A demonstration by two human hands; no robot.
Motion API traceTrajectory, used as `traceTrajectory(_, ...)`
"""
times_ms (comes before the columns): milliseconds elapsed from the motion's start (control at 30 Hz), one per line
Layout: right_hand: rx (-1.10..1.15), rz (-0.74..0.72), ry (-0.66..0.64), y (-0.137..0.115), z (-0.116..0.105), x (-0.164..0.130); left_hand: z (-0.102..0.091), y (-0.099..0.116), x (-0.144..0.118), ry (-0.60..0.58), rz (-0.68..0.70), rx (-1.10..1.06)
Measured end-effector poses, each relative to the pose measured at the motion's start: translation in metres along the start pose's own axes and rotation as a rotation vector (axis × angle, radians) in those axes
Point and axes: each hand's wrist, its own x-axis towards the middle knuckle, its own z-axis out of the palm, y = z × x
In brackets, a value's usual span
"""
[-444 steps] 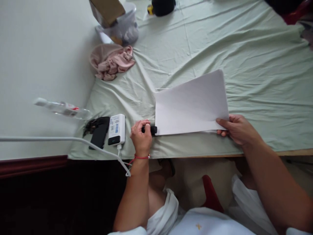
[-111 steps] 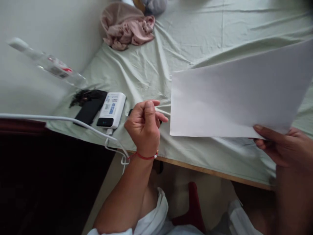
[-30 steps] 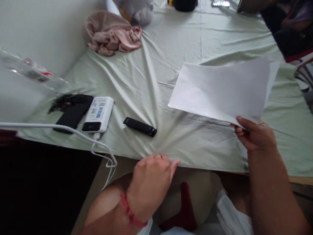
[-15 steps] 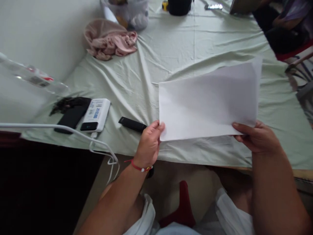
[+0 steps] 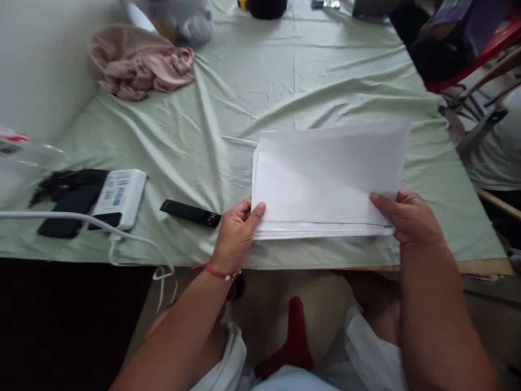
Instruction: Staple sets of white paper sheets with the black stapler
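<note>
At the 6 o'clock edge of the green-sheeted table (image 5: 285,70), a stack of white paper sheets (image 5: 325,179) is gripped at both lower corners: the left hand (image 5: 236,239) pinches the 7 o'clock corner and the right hand (image 5: 407,220) clamps the 5 o'clock corner, which appears to keep the sheet edges aligned. A black stapler (image 5: 190,213) lies free on the sheet at 9 o'clock of the left hand, with a white power bank (image 5: 118,198) farther out at 9 o'clock.

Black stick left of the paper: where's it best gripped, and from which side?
The black stick lies flat on the sheet, long and thin, with clear cloth around it. Probably pinch its middle across the narrow width, from above. The left hand is nearest but holds the paper.
</note>
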Motion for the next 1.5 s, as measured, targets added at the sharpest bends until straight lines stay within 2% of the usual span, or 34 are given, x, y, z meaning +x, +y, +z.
traceTrajectory(100, 0.055, -0.033, 0.032, 0.000, 0.003, 0.000, -0.002, 0.000, 0.004, -0.014, -0.020, -0.005)
traceTrajectory(233, 0.111, -0.048, 0.009, -0.003, 0.009, -0.003, -0.009, -0.003, 0.008, 0.091, 0.003, 0.014)
traceTrajectory(433, 0.117, -0.023, 0.059, -0.009, 0.015, -0.002, -0.009, 0.008, 0.006, -0.025, -0.003, -0.015)
traceTrajectory(633, 0.107, 0.035, -0.018, -0.006, 0.013, -0.001, -0.014, 0.014, 0.007, 0.073, -0.017, -0.019)
traceTrajectory(800, 0.046, 0.091, -0.037, -0.010, 0.011, -0.003, -0.018, 0.014, 0.009, 0.054, -0.089, -0.091)
traceTrajectory(933, -0.010, 0.133, -0.053, -0.013, 0.010, -0.009, -0.020, 0.015, 0.013, 0.147, -0.138, -0.149)
traceTrajectory(1000, -0.037, 0.148, -0.056, -0.013, 0.008, -0.012, -0.022, 0.018, 0.014, 0.104, -0.163, -0.188)
traceTrajectory(1067, -0.048, 0.140, -0.081, -0.012, 0.005, -0.013, -0.025, 0.020, 0.015, -0.010, -0.195, -0.224)
traceTrajectory(1167, -0.017, 0.044, -0.120, -0.007, 0.002, -0.013, -0.029, 0.022, 0.015, -0.113, -0.214, -0.190)
traceTrajectory(1233, 0.010, -0.025, -0.148, -0.003, 0.001, -0.010, -0.031, 0.022, 0.013, -0.115, -0.153, -0.122)
traceTrajectory(1367, -0.011, -0.062, -0.222, 0.004, 0.004, 0.000, -0.032, 0.019, 0.010, -0.136, 0.084, -0.041)
traceTrajectory(1500, 0.060, -0.176, -0.210, 0.006, 0.011, 0.007, -0.038, 0.017, 0.011, -0.160, 0.209, 0.010)
